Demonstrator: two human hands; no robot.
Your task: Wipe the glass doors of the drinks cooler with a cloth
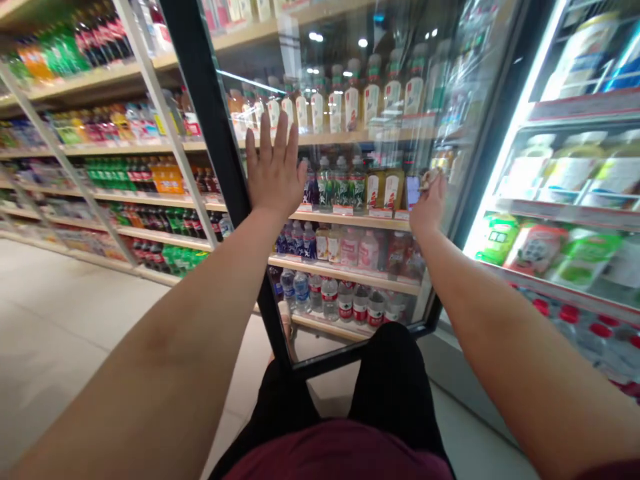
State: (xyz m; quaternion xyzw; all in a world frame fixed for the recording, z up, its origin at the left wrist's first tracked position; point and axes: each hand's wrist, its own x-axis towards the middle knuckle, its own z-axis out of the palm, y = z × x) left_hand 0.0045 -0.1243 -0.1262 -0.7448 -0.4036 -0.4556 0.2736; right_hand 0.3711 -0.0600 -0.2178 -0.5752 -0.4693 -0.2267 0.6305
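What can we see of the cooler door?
The cooler door stands open, swung out from the lit cooler: a clear pane in a black frame, reflecting lights, with bottles visible through it. The left hand lies spread on it near one edge; the right hand holds a crumpled cloth at the glass.

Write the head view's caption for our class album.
Left hand spread on a glass door, right hand holding a cloth.

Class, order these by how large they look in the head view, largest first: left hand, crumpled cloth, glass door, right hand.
1. Glass door
2. Left hand, spread wide
3. Right hand, partly closed
4. Crumpled cloth, bunched in the right hand's fingers
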